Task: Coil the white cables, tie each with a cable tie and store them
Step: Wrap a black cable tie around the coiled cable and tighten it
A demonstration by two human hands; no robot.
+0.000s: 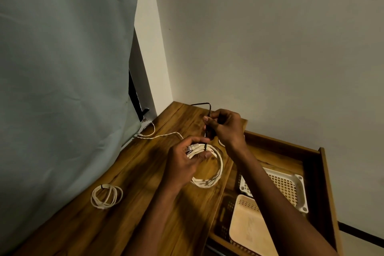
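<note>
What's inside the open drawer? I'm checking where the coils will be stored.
The drawer holds a white perforated basket and a beige basket, with a dark one partly showing beside it. The right forearm covers part of them.

Tied coil point(107, 196) left (on table point(145, 172))

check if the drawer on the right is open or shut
Open. The wooden drawer is pulled out beside the table, so a white basket and a beige basket show inside.
</note>
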